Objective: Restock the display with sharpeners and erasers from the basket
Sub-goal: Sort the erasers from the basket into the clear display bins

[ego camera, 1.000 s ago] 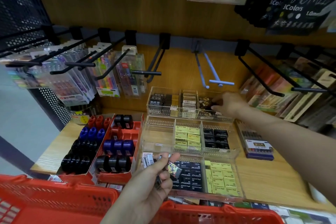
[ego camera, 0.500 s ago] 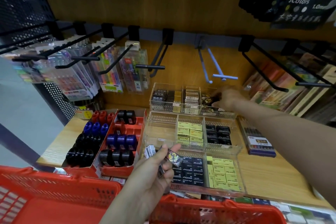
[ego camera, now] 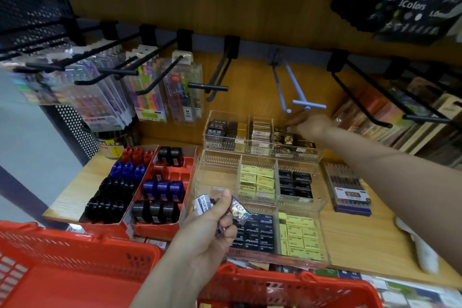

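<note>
Our right hand (ego camera: 308, 125) reaches to the far right compartment of the back clear tray (ego camera: 262, 155), fingertips curled down among the patterned erasers (ego camera: 287, 139) there; whether it pinches one or has just let go we cannot tell, as the fingers are blurred. Our left hand (ego camera: 212, 227) hovers over the front edge of the shelf (ego camera: 355, 240), gripping a small bunch of wrapped erasers (ego camera: 238, 209) between thumb and curled fingers; we see at least two wrappers, one white-ended and one patterned.

We judge the step in hand to be filling the back tray with patterned erasers, one at a time. The next move calls for the right hand to come back to the left, take another piece from the bunch and set it in the same compartment, clear of the blue hook (ego camera: 297, 97) that hangs just above.

Counted: three clear trays in a row from back to front, each with three compartments. Two red sharpener boxes (ego camera: 175, 229) stand at the left of the shelf, the right one with several bare slots. One boxed pen set (ego camera: 350, 192) lies beside the trays at the right. One red basket (ego camera: 75, 270) sits below the front edge.
</note>
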